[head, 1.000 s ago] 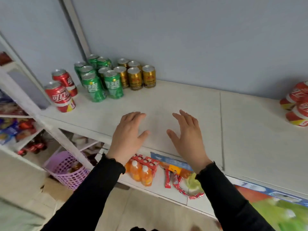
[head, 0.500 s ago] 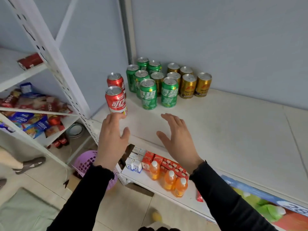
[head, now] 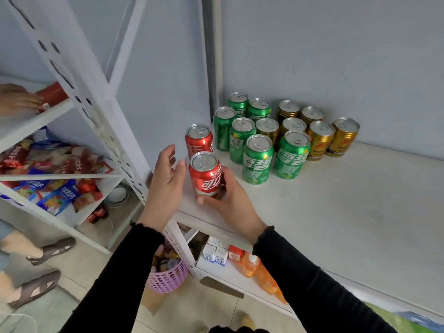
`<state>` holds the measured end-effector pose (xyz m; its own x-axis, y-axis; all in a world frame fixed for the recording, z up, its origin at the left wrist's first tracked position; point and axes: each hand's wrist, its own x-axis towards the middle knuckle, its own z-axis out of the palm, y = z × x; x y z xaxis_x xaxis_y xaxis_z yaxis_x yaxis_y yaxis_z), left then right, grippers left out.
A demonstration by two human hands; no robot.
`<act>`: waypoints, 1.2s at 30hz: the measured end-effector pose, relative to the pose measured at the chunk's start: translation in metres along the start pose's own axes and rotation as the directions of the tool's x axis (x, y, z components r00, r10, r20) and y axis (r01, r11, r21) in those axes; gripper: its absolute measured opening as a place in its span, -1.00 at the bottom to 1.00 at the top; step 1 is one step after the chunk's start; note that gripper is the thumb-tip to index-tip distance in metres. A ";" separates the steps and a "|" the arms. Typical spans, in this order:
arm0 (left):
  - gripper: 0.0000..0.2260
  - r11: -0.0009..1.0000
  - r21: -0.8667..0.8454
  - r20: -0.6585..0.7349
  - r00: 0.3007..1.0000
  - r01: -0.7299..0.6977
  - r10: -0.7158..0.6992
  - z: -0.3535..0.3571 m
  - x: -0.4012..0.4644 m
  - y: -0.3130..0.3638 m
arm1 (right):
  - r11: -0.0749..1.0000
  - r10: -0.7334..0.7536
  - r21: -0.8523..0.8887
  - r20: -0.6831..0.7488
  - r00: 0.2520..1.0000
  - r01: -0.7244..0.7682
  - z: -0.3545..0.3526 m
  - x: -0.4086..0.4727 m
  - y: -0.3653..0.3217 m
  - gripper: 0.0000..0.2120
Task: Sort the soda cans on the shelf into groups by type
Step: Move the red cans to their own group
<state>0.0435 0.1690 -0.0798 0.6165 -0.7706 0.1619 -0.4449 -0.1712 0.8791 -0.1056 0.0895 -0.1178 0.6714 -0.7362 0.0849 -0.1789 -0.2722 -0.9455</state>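
Note:
Two red cola cans stand at the left end of the white shelf (head: 348, 212). My right hand (head: 230, 200) wraps around the base of the nearer red can (head: 205, 175), thumb in front and fingers behind. The farther red can (head: 199, 140) stands just behind it. My left hand (head: 165, 186) hovers open just left of the held can, not touching it. Several green soda cans (head: 258, 159) stand in a cluster to the right. Several gold cans (head: 320, 140) sit behind and right of those, against the wall.
A white perforated shelf post (head: 96, 111) rises at left. Beyond it another rack holds snack packets (head: 48, 179), and another person's hand (head: 16, 99) rests on its upper shelf. Below are drink cartons (head: 215, 253), orange bottles (head: 251, 264) and a purple basket (head: 168, 277).
The view swung left and closer to the cans. My right hand moved from the bare shelf onto the nearer red can. My left hand rose beside it.

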 end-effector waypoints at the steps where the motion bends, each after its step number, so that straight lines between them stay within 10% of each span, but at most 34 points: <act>1: -0.57 1.000 -0.009 0.025 1.000 -0.006 0.006 0.000 0.010 -0.003 | 1.000 0.012 0.017 -0.023 1.000 -0.011 0.003 0.002 -0.002 -0.26; 8: -0.27 0.987 -0.159 0.208 0.978 0.001 0.033 0.018 0.063 -0.024 | 0.994 0.112 0.023 -0.309 0.944 -0.110 0.013 -0.020 -0.009 -0.38; 18: -0.29 0.972 -0.212 0.042 0.993 -0.097 0.108 0.046 0.083 -0.028 | 0.981 0.182 0.056 -0.589 0.788 -0.185 0.005 -0.067 -0.013 -0.43; 36: -0.52 0.804 -0.588 0.531 0.795 0.095 0.295 0.216 -0.146 0.132 | 0.980 0.122 0.013 -0.834 0.538 -0.201 -0.179 -0.282 0.024 -0.50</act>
<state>-0.2459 0.1258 -0.0841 0.0139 -0.9886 0.1496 0.0825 0.1503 0.9852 -0.4280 0.1793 -0.1081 -0.2609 -0.9459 0.1930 -0.3004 -0.1105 -0.9474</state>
